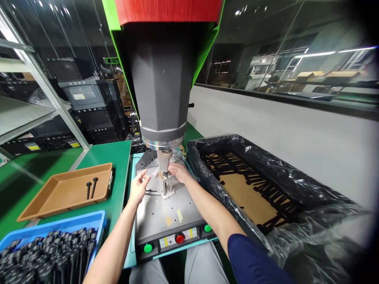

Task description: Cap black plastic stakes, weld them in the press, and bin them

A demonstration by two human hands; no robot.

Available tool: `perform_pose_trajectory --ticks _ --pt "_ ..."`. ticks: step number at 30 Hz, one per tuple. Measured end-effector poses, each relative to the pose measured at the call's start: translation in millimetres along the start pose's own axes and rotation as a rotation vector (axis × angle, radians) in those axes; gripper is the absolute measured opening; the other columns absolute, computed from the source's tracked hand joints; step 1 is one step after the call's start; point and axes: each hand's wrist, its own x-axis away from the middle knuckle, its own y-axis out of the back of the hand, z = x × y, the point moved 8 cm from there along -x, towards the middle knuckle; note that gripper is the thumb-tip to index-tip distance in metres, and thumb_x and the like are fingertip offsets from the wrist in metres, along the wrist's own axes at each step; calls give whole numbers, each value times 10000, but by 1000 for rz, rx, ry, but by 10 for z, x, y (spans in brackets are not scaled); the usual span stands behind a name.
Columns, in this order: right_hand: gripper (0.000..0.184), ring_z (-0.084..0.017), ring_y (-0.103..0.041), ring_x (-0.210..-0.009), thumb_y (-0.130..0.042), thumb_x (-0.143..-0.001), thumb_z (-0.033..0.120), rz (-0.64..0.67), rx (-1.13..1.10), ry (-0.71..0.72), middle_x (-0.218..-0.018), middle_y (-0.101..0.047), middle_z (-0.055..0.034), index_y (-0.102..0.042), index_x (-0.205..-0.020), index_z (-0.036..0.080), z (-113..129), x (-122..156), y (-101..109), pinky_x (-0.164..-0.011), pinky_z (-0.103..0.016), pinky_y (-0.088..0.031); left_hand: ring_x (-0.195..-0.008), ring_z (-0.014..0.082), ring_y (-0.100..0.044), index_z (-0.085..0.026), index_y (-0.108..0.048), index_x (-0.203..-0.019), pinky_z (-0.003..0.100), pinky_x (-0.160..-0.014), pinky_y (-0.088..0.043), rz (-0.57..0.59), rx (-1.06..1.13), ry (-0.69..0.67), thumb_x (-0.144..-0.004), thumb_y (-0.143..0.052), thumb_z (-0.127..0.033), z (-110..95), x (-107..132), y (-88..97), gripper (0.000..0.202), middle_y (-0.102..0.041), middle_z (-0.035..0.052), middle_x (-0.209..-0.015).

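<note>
A metal fixture point(164, 184) stands on the grey machine plate point(154, 221), right under the pressing head point(164, 161) of a large machine. The end of a small black part point(165, 173) shows at the top of the fixture. My right hand point(179, 172) is at the fixture's right side, its fingers drawn together near the black part; whether they grip it is hidden. To the left of the fixture, my left hand point(139, 187) hovers over the plate with thumb and forefinger apart and nothing visible between them.
On the left are a brown tray point(63, 189) with two black bolt-like parts point(91, 187) and a blue bin point(99, 223) full of similar ones. A bag-lined box point(237, 138) with rows of black parts stands right. Green buttons point(147, 247) and a red button point(179, 238) line the front.
</note>
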Motion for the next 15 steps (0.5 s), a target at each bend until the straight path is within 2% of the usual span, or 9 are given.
perform_pose_trajectory --ticks 4,7,9,12,13,15 --pt "105 -231 -694 -804 -561 -851 249 17 -112 -187 -799 -701 -126 -591 -810 157 -134 292 268 -726 -383 -570 -738 126 -610 -137 -613 -1179 366 -850 -494 9 134 70 -648 -784 -360 55 36 2 601 -607 -5 -791" --pt "258 -242 -687 -901 -419 -941 364 -17 -216 -250 -897 -690 -165 -563 -898 154 -90 535 474 -742 -393 -570 -722 117 -619 -142 -607 -1176 387 -855 -510 9 183 77 -650 -785 -358 36 64 -1 596 -580 -25 -769" --pt "385 -271 -678 -945 -369 -947 496 -36 -322 -303 -973 -672 -199 -530 -980 148 -61 720 569 -732 -421 -568 -705 108 -614 -144 -617 -1157 391 -855 -514 5 198 72 -646 -787 -352 16 80 2 577 -564 -38 -747" --pt "521 -312 -675 -956 -412 -885 638 -29 -424 -371 -1036 -653 -217 -471 -1082 160 -25 1001 617 -704 -467 -562 -689 102 -610 -142 -626 -1136 384 -845 -519 -7 200 78 -630 -798 -336 4 104 24 569 -557 -46 -731" --pt "503 -310 -681 -935 -471 -869 621 -15 -415 -368 -1029 -659 -203 -461 -1095 173 -6 1077 613 -692 -463 -561 -683 101 -610 -141 -626 -1137 380 -838 -521 -11 201 80 -625 -802 -332 3 111 34 574 -557 -48 -727" --pt "417 -279 -698 -853 -637 -830 447 -2 -354 -316 -971 -681 -149 -457 -1111 199 45 1184 602 -661 -414 -564 -679 101 -613 -142 -621 -1145 371 -822 -525 -17 209 78 -617 -807 -328 3 125 54 590 -562 -48 -723"
